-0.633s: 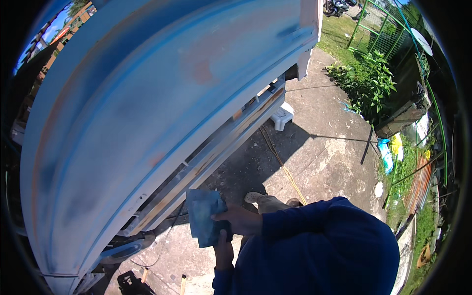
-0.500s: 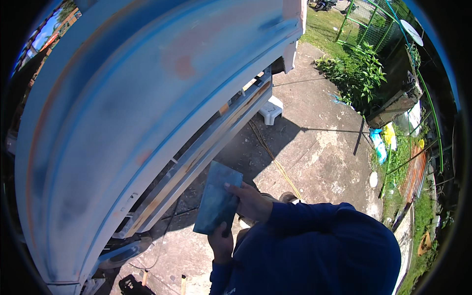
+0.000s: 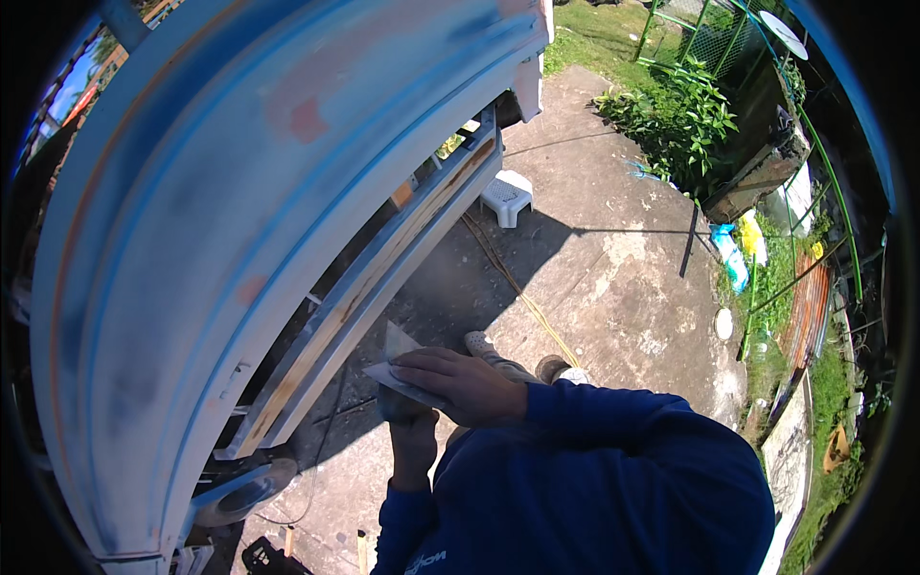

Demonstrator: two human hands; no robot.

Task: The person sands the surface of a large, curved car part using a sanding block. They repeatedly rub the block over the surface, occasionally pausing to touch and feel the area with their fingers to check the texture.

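Note:
In front of my body I hold a sheet of sandpaper, folded over so that its pale side shows and a corner sticks up. My right hand lies over it from the right, fingers pressed together on the top. Below, my left hand grips the sheet from underneath; its fingers are partly hidden. Left of both hands, apart from them, curves a large vehicle-like body panel, grey-blue with blue lines and reddish patches.
A long beam with bare, worn patches runs under the panel. A white plastic stool stands on the concrete, with a yellowish cord nearby. Plants and a rusty corrugated sheet line the right side.
The sandpaper was spread flat between both hands and is now folded over. My right hand has moved across onto its top. The view has shifted slightly.

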